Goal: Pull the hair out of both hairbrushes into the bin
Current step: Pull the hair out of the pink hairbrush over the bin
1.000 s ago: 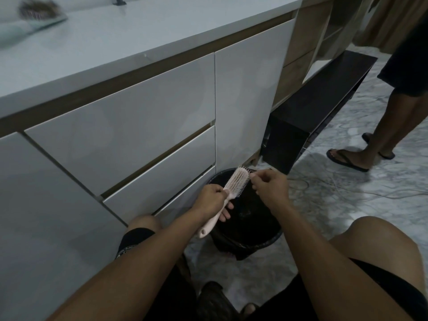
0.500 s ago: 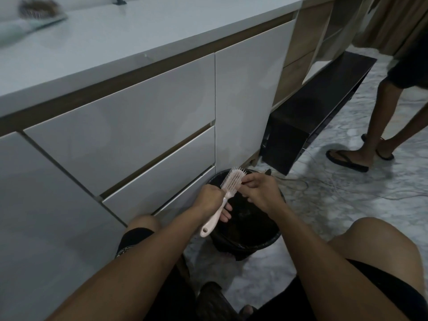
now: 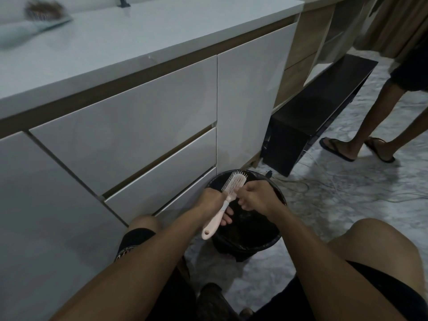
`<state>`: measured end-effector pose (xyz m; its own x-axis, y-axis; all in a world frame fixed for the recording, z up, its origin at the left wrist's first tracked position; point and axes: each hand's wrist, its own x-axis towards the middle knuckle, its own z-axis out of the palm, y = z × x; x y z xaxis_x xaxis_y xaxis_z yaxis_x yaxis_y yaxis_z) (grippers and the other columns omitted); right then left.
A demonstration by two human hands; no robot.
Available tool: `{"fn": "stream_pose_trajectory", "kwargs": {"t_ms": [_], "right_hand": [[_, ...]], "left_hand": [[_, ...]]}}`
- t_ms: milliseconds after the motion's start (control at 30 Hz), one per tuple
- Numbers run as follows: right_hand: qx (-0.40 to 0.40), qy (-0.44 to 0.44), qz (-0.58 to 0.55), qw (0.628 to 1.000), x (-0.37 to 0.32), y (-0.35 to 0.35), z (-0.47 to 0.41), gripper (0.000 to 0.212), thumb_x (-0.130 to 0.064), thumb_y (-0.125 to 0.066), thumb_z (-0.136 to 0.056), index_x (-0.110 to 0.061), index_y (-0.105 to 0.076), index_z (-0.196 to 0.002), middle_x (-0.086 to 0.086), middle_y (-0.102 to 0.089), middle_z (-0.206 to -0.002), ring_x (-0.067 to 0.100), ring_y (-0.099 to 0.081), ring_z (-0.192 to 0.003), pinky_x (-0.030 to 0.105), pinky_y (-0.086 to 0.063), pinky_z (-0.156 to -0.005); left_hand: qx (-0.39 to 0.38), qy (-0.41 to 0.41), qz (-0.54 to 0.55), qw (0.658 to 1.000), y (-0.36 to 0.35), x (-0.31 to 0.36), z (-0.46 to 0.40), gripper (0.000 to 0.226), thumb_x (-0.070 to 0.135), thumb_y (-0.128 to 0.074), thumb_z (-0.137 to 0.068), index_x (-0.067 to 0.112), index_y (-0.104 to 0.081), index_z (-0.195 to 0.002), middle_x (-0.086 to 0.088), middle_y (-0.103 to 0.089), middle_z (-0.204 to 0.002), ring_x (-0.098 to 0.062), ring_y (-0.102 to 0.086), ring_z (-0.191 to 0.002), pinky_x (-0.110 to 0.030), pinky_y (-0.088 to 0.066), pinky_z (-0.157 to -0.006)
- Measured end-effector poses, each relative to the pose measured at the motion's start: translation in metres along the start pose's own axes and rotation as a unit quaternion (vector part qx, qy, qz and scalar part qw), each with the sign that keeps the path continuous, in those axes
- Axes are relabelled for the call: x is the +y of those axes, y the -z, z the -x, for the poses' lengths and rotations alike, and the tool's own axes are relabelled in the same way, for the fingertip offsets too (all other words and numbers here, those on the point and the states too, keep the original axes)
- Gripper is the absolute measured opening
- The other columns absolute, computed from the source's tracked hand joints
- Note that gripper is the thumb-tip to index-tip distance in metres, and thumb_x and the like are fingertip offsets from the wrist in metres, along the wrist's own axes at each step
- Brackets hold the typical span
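A pale pink hairbrush is held over a black bin on the floor, bristles facing up and to the left. My left hand grips it where the handle meets the head; the handle end sticks out below. My right hand is pressed against the right side of the brush head, fingers curled; whether it pinches hair I cannot tell. A second hairbrush, matted with brown hair, lies on the white counter at the far left.
White cabinet drawers stand close on the left. A black low shelf lies beyond the bin. Thin cables run across the marble floor. Another person's legs in sandals stand at right. My knees flank the bin.
My right hand came from beside the brush tip onto the side of the brush head. The brush tilted more upright. The other person's legs stepped to the right.
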<state>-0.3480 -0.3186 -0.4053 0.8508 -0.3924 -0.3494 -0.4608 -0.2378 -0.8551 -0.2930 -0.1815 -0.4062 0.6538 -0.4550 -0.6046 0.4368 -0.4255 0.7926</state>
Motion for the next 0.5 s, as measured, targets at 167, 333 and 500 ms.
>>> {"fn": "stream_pose_trajectory", "kwargs": {"t_ms": [167, 333, 500], "right_hand": [[0.1, -0.035, -0.099, 0.989, -0.003, 0.009, -0.009, 0.033, -0.024, -0.056, -0.098, -0.008, -0.062, -0.07, 0.009, -0.061, -0.062, 0.017, -0.056, -0.053, 0.032, -0.053, -0.058], [0.09, -0.094, -0.032, 0.991, 0.002, 0.01, -0.01, 0.041, -0.042, -0.055, -0.096, -0.009, -0.066, -0.074, 0.005, -0.064, -0.062, 0.018, -0.06, -0.057, 0.031, -0.053, -0.058], [0.072, -0.109, -0.06, 0.99, 0.004, 0.01, -0.008, 0.037, -0.023, -0.045, -0.101, -0.006, -0.061, -0.072, 0.008, -0.058, -0.065, 0.018, -0.054, -0.057, 0.032, -0.053, -0.059]], "left_hand": [[0.005, -0.002, -0.006, 1.0, 0.0, -0.003, -0.002, 0.029, 0.021, -0.036, -0.102, -0.003, -0.054, -0.1, -0.016, -0.061, -0.065, -0.02, -0.056, -0.032, -0.021, -0.042, -0.032], [-0.01, -0.014, -0.034, 0.999, 0.002, -0.003, -0.001, 0.029, 0.02, -0.039, -0.101, -0.002, -0.057, -0.099, -0.015, -0.065, -0.066, -0.021, -0.056, -0.034, -0.022, -0.042, -0.034], [-0.027, -0.011, -0.068, 0.997, 0.002, -0.001, 0.003, 0.033, 0.02, -0.04, -0.099, -0.006, -0.059, -0.108, -0.013, -0.065, -0.066, -0.02, -0.055, -0.034, -0.021, -0.041, -0.034]]}}
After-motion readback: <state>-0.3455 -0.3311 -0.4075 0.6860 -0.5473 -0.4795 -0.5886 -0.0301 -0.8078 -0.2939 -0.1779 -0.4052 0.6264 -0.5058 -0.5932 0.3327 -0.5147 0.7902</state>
